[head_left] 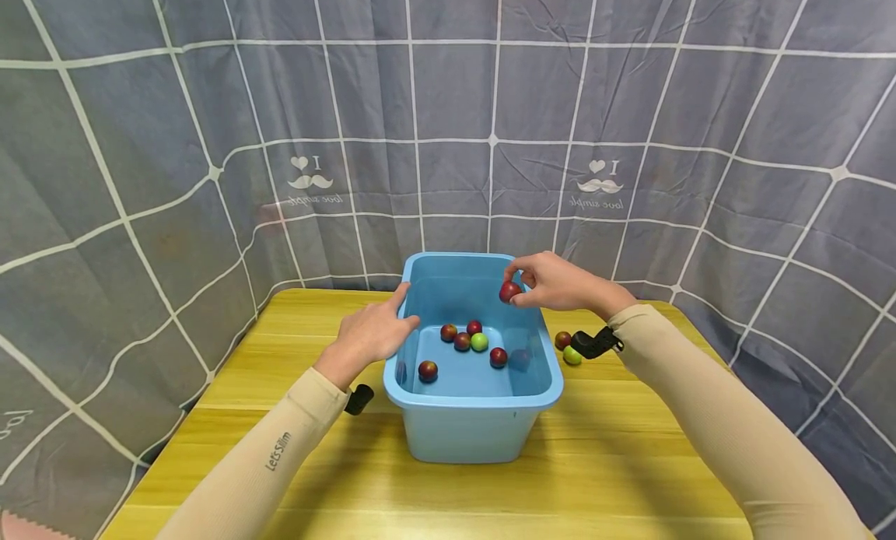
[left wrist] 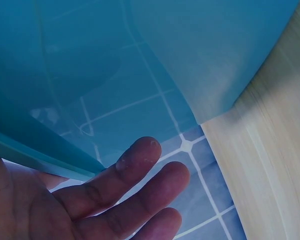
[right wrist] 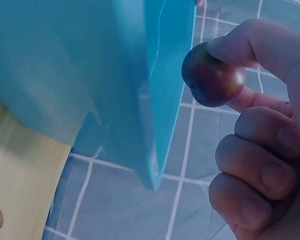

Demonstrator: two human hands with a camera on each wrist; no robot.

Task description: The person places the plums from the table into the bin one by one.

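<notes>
The right hand (head_left: pixel 560 282) pinches a dark red fruit (head_left: pixel 509 292) over the far right rim of the blue tub (head_left: pixel 483 435), above the fruit already inside. The left hand (head_left: pixel 371 330), its grip relaxed, rests against the tub's left rim, steadying it on the counter (head_left: pixel 280 353).

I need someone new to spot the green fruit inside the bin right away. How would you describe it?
Find the blue plastic bin in the middle of the yellow wooden table. On its floor lies a small cluster of round fruits; the green fruit is on the right of that cluster, touching a dark red one. It is the only green fruit inside the bin; the others there are red.
</notes>
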